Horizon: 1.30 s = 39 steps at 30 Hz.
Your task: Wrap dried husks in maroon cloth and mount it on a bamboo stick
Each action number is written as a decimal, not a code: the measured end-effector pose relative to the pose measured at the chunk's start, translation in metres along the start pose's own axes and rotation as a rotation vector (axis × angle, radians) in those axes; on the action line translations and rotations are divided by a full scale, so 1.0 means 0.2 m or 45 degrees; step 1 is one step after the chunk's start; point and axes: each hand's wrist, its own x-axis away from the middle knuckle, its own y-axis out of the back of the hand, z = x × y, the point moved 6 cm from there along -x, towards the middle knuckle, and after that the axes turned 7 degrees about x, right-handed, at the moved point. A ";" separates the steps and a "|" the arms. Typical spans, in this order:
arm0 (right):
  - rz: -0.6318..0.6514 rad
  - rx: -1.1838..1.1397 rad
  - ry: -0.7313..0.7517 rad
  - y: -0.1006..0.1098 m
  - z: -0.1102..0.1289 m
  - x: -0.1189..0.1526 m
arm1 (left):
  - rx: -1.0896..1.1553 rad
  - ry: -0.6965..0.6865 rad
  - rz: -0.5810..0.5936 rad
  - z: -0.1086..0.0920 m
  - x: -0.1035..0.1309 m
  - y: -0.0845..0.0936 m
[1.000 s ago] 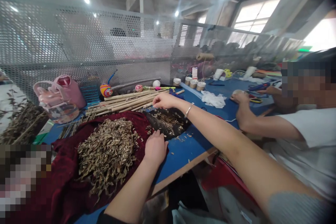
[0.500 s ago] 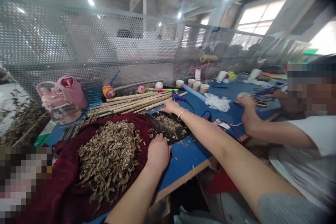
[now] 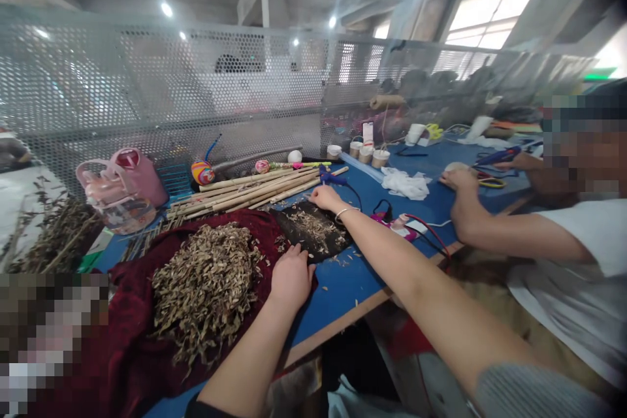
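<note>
My left hand [image 3: 292,279] lies with its fingers stretched out on the edge of the dark red velvet cloth [image 3: 128,333], between the cloth and the blue tabletop. Left of it, a heap of dry, brownish plant pods or leaves [image 3: 206,294] is piled on the velvet. My right hand [image 3: 327,197], with a bangle at the wrist, reaches over the far side of a black cloth [image 3: 337,245] strewn with small dry bits [image 3: 313,227]. Its fingers are pinched together; what they hold is too small to make out.
Behind my hands lie bamboo sticks [image 3: 264,188] and a blue glue gun [image 3: 332,176]. Pink jugs [image 3: 140,176] stand left; paper cups [image 3: 380,158] and crumpled white plastic [image 3: 405,183] lie farther back. At right, a co-worker's hand [image 3: 459,177] rests near yellow-handled scissors [image 3: 491,182].
My right hand has shifted slightly, its fingers drawn closer together above the black cloth's far side. My left hand stays on the velvet's edge. The camera view has moved a little.
</note>
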 end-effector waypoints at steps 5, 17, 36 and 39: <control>-0.267 -0.193 0.069 0.38 -0.23 0.28 | -0.003 -0.008 -0.015 0.00 0.00 0.00; 0.139 0.330 -0.229 0.01 -0.26 0.32 | -0.008 -0.025 -0.023 -0.01 0.01 0.00; 0.459 0.255 0.705 -0.15 0.32 0.43 | 0.046 -0.045 -0.132 -0.13 0.20 0.16; 0.410 0.214 0.702 -0.14 0.30 0.40 | 0.063 0.016 -0.103 -0.09 0.30 0.12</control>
